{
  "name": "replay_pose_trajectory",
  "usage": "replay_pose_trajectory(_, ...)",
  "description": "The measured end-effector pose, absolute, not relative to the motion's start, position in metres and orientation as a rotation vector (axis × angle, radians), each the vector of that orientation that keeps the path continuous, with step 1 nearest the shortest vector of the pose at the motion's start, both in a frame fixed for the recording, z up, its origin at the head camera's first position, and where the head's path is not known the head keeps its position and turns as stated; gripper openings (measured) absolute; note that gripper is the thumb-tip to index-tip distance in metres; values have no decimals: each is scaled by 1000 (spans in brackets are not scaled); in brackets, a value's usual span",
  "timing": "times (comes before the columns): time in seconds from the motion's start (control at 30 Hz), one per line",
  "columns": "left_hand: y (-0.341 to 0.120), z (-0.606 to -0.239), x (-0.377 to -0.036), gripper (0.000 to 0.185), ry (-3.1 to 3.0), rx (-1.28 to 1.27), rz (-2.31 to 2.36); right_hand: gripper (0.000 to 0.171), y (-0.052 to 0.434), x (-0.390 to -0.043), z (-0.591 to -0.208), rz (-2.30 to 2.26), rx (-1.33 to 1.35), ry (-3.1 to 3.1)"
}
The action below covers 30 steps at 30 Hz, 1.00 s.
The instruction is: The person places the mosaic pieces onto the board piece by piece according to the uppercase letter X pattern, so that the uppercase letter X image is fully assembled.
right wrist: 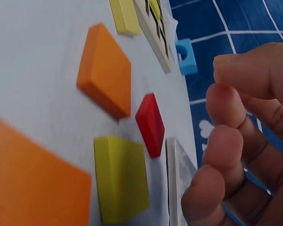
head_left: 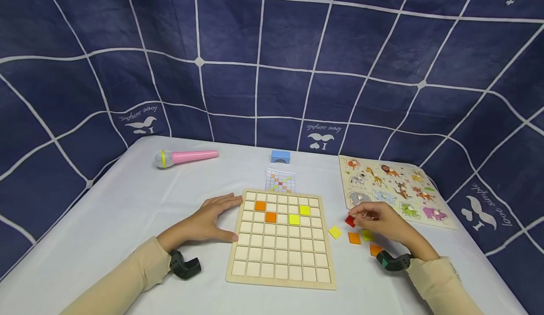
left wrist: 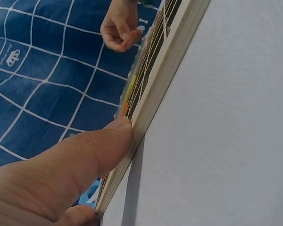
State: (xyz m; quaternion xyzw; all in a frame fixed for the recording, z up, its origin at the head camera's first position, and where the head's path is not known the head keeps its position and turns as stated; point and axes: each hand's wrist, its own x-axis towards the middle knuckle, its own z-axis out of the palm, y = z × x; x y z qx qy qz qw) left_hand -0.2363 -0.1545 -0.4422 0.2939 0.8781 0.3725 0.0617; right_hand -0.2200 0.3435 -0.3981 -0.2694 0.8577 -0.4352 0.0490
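Note:
A wooden grid board (head_left: 281, 285) lies on the table with two orange tiles (head_left: 260, 206) and two yellow tiles (head_left: 304, 210) in its squares. My left hand (head_left: 204, 223) rests along the board's left edge, fingers extended; the thumb (left wrist: 104, 146) touches the rim. To the right of the board, my right hand (head_left: 380, 218) hovers over loose tiles, fingers loosely bent and nothing held between them. Below its fingertips a red tile (right wrist: 151, 125) lies on the cloth. Around it are orange tiles (right wrist: 104, 70) and yellow tiles (right wrist: 121, 179), one yellow partly under the hand in the head view.
Behind the board lie a printed pattern card (head_left: 280, 181) and a blue arch block (head_left: 280, 157). A pink toy microphone (head_left: 189, 157) lies at the back left. An animal peg puzzle (head_left: 388, 183) is at the right. Blue grid cloth (head_left: 229, 88) hangs behind the table.

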Motion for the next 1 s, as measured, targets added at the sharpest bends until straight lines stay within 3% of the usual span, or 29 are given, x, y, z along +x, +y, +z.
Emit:
replay_pose_trajectory(0.77,-156,-443,-236,99,2638,898,1146,27,352,-234,-406,-1099,-778,2678)
replay_pose_trajectory(1.0,-156,-443,-237,99,2642,901,1139,24,350,-234,-406,-1082,-683,2643)
